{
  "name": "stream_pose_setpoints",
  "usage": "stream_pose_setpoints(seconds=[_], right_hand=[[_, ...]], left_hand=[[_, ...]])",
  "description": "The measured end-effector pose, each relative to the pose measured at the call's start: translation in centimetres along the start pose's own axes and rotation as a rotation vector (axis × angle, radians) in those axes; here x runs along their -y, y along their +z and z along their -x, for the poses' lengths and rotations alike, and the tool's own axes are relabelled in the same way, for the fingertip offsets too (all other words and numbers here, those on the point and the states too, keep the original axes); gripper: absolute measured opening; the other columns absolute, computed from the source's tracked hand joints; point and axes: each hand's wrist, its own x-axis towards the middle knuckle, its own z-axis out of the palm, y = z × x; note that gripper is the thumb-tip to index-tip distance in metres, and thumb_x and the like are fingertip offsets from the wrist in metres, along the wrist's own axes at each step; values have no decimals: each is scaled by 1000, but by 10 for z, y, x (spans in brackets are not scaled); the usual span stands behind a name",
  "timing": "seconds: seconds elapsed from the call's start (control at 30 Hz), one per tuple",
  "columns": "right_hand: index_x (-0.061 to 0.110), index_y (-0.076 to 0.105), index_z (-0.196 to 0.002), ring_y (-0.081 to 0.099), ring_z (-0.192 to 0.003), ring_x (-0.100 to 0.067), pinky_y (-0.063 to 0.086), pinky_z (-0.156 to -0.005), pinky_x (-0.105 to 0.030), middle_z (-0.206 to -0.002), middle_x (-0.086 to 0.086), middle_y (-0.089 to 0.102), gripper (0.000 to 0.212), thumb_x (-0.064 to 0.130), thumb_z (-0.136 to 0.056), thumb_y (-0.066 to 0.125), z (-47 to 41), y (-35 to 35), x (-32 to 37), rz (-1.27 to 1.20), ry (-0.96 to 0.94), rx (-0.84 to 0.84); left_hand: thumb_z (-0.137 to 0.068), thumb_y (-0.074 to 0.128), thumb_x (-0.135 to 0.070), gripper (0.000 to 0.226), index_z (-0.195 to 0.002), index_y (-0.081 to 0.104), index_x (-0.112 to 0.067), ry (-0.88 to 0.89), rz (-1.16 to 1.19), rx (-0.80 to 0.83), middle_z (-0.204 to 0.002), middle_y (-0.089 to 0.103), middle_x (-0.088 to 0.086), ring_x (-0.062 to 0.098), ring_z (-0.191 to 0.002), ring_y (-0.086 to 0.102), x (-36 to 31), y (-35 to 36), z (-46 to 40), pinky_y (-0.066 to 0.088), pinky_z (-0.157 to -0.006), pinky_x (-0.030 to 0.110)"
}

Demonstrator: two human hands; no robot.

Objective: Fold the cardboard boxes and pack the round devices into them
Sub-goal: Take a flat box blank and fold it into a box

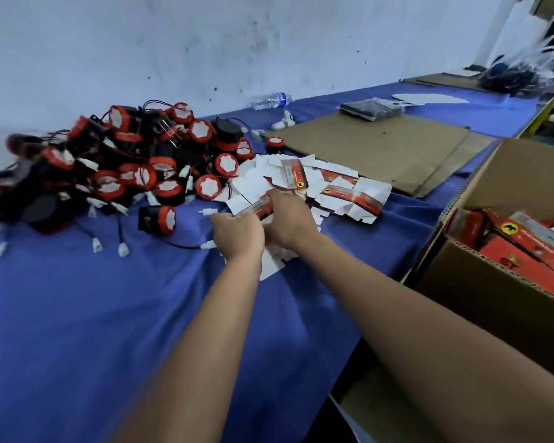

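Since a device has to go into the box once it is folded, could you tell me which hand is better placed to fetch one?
Probably the left hand: it is nearer the lone device and the pile, while the right hand holds the flat box.

Both arms reach forward, hands together at the flat box

The left hand (239, 231) and right hand (287, 220) touch side by side, fingers curled round the flat box (256, 210), gripping it from its near side.

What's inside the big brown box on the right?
The big brown box holds red packed boxes lying near its top. Whatever lies beneath them is covered.
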Motion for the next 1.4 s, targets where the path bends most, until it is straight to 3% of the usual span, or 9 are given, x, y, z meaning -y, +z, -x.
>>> stream_pose_setpoints(seconds=[0.1,0.23,0.4,0.53,0.67,0.9,1.1,1.23,1.4], right_hand=[[9,66,-89,65,-90,-32,48,-68,-37,-92,-12,70,17,25,-88,64,5,-6,14,92,-93,-56],[11,64,-92,64,-80,-32,43,-64,-40,-90,-10,70,12,7,-90,53,24,-14,45,258,-250,-265],[1,71,-95,65,-76,-29,49,-66,-42,-87,-11,72,10,6,-94,62,57,-4,111,-429,-493,-605],[-4,73,-98,70,-84,-24,56,-78,-37,-91,-10,74,9,-3,-92,66,71,14,166,-710,-699,-357],[1,70,-119,65,-112,-20,53,-97,-43,-117,-7,71,28,16,-96,70,76,42,202,-801,-782,62],[11,34,-156,38,-146,-11,35,-120,-31,-157,1,41,79,26,-90,75,69,100,205,-822,-672,320],[27,35,-158,49,-138,-3,48,-110,-36,-150,25,43,80,31,-91,77,53,111,185,-914,-621,348],[27,43,-153,64,-120,-9,56,-96,-31,-142,12,57,75,30,-89,80,46,113,183,-901,-614,330],[9,71,-109,64,-71,-26,54,-68,-48,-83,-7,69,16,19,-96,70,37,115,180,-840,-548,141]], left_hand=[[-85,57,-16,30,-110,57,1,-67,161,32,-99,66,11,30,-81,60,-3,-1,-7,48,-71,37],[-90,63,-19,24,-102,60,1,-12,316,82,-90,60,11,25,-81,56,-22,-15,-2,48,-73,43],[-100,54,-43,30,-100,55,-13,-13,854,637,-89,50,5,19,-90,56,-49,-87,3,42,-88,32],[-90,58,-50,77,-150,40,-3,118,809,428,-123,49,12,26,-120,51,-41,-172,-9,43,-102,38],[-103,41,-60,59,-122,63,-10,156,666,390,-119,66,12,32,-120,61,-11,-257,-31,51,-101,49],[-94,58,-59,62,-140,60,-18,170,336,272,-131,71,12,31,-120,69,13,-314,-41,59,-95,48],[-104,52,-49,51,-139,61,-12,117,192,297,-125,73,15,35,-112,72,12,-309,-47,63,-86,44],[-98,53,-60,60,-136,63,-15,79,116,382,-121,74,17,36,-107,74,10,-313,-45,63,-79,40],[-87,58,-64,68,-147,50,-31,126,97,263,-128,71,8,35,-96,76,12,-310,-48,63,-71,41]])
